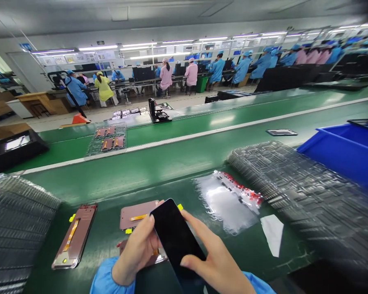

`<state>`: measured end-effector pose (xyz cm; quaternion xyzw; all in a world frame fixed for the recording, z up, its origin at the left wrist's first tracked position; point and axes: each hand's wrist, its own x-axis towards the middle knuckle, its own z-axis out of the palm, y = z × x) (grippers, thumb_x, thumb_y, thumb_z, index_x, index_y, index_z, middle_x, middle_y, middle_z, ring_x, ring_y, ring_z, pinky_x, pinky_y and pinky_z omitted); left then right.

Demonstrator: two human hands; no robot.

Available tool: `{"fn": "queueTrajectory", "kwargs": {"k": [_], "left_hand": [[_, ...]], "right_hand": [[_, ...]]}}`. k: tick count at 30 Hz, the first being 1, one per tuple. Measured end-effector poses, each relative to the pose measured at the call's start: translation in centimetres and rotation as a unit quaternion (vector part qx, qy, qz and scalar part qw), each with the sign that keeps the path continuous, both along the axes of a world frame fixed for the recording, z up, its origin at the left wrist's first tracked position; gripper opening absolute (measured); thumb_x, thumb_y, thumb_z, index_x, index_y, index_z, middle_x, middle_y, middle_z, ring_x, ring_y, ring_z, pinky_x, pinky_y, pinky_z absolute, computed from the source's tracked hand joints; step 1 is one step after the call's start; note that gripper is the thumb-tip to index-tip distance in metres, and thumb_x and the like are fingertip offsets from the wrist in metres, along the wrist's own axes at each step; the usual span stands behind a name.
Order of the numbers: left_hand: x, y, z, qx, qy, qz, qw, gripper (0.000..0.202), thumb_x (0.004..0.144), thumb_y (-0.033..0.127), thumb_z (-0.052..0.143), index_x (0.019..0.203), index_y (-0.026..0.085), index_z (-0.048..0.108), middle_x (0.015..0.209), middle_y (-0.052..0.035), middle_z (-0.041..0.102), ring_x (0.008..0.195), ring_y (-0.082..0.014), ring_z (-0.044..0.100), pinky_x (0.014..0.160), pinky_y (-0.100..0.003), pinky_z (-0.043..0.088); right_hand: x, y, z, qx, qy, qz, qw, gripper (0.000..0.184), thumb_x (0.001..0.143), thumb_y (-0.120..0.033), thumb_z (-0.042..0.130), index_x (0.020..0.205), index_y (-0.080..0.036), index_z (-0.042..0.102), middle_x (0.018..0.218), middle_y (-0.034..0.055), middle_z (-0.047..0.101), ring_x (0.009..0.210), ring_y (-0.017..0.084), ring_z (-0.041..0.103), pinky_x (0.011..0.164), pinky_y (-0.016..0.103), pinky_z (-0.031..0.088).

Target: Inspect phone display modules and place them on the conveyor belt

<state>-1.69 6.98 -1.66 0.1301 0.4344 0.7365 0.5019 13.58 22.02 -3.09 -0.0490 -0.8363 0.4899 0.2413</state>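
Between my two hands is a black phone screen (pixel 178 241), its dark glossy face turned up towards me. My left hand (pixel 139 245) grips its left edge, thumb near the upper corner. Along the right side, my right hand (pixel 213 255) holds it with the thumb lying over the glass. Behind my left hand lies a brown-backed phone screen (pixel 136 213) with an orange ribbon cable and a yellow tab, partly covered. Another is mostly hidden under my hands. Further left rests a stack of brown-backed phone screens (pixel 75 237).
Clear plastic trays are stacked at left (pixel 18 232) and right (pixel 309 188). Clear film sheets (pixel 230 200) with red tabs and a white paper piece (pixel 272 234) lie right of my hands. A blue bin (pixel 346 151) stands at right. Beyond runs a green conveyor belt (pixel 184 130) carrying a loaded tray (pixel 93 143).
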Motion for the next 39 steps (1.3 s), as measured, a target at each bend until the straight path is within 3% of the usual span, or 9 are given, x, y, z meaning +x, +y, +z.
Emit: {"fn": "queueTrajectory", "kwargs": {"k": [2,4,7,10,14,20,26,32,39], "left_hand": [[-0.8,0.2,0.5,-0.027,-0.026,0.032,0.999,0.04,0.093,0.037,0.055,0.128,0.019,0.063,0.118,-0.0139,0.073,0.103,-0.0281,0.07,0.082,-0.038,0.059],[-1.7,0.3,0.8,-0.021,-0.041,0.049,0.998,0.039,0.092,0.034,0.057,0.128,0.019,0.062,0.113,-0.0117,0.075,0.098,-0.0259,0.071,0.08,-0.037,0.06],[-2.4,0.5,0.9,-0.014,-0.042,0.066,0.997,0.034,0.093,0.032,0.056,0.124,0.02,0.065,0.107,-0.0088,0.076,0.093,-0.0224,0.072,0.078,-0.034,0.06],[-2.2,0.7,1.2,-0.008,-0.014,0.069,0.997,0.033,0.094,0.039,0.055,0.114,0.017,0.07,0.102,-0.0089,0.076,0.089,-0.0196,0.07,0.074,-0.029,0.059],[-1.1,0.7,1.6,-0.021,0.036,-0.002,0.999,0.045,0.09,0.052,0.054,0.114,0.018,0.069,0.108,-0.011,0.071,0.088,-0.0194,0.067,0.068,-0.027,0.057],[0.9,-0.3,0.3,-0.123,0.083,-0.072,0.986,0.038,0.079,0.049,0.071,0.095,0.015,0.068,0.073,-0.002,0.068,0.058,-0.0091,0.061,0.058,-0.021,0.047],[1.6,-0.3,0.1,-0.18,0.125,-0.051,0.974,0.038,0.072,0.048,0.077,0.078,0.015,0.058,0.063,0.002,0.066,0.053,-0.0061,0.058,0.056,-0.018,0.042],[1.9,-0.4,0.2,-0.184,0.101,-0.032,0.977,0.042,0.068,0.049,0.08,0.074,0.016,0.054,0.061,0.0049,0.059,0.059,-0.0079,0.057,0.067,-0.025,0.052],[2.2,-0.5,0.5,-0.175,0.114,-0.021,0.978,0.042,0.067,0.049,0.08,0.071,0.016,0.055,0.06,0.0054,0.055,0.059,-0.008,0.058,0.064,-0.021,0.05]], "right_hand": [[0.1,0.5,-0.3,-0.148,-0.065,0.02,0.987,0.064,0.095,-0.055,0.05,0.148,-0.023,0.038,0.138,0.0139,0.058,0.127,0.03,0.054,0.106,0.047,0.044],[0.1,0.9,-0.4,-0.257,-0.131,0.071,0.955,0.052,0.098,-0.054,0.043,0.137,-0.021,0.056,0.117,0.0118,0.071,0.11,0.027,0.065,0.094,0.041,0.052],[-0.3,0.9,-0.5,-0.36,-0.173,0.156,0.903,0.046,0.094,-0.055,0.052,0.115,-0.019,0.072,0.081,0.0053,0.072,0.073,0.019,0.067,0.067,0.029,0.054],[-0.6,0.6,-0.7,-0.409,-0.148,0.161,0.886,0.04,0.09,-0.053,0.06,0.105,-0.018,0.074,0.071,0.0013,0.066,0.062,0.013,0.061,0.06,0.024,0.049],[-0.7,0.7,-1.2,-0.422,-0.107,0.105,0.894,0.034,0.093,-0.048,0.059,0.104,-0.018,0.073,0.071,0.0015,0.066,0.064,0.014,0.059,0.062,0.025,0.048],[-0.6,1.4,-1.0,-0.435,-0.064,0.039,0.897,0.031,0.093,-0.044,0.06,0.112,-0.022,0.071,0.086,0.0037,0.071,0.072,0.016,0.059,0.067,0.027,0.048],[-0.6,1.3,-0.8,-0.418,-0.058,0.023,0.907,0.03,0.094,-0.044,0.059,0.113,-0.024,0.072,0.096,0.0043,0.072,0.083,0.018,0.061,0.077,0.029,0.049],[-0.4,1.1,-1.3,-0.364,-0.056,0.016,0.93,0.03,0.096,-0.041,0.055,0.118,-0.026,0.069,0.101,0.0046,0.072,0.092,0.021,0.061,0.086,0.033,0.047],[-0.4,0.9,-1.2,-0.357,-0.057,0.016,0.932,0.033,0.097,-0.043,0.054,0.117,-0.023,0.07,0.095,0.0047,0.071,0.085,0.021,0.06,0.08,0.033,0.048]]}}
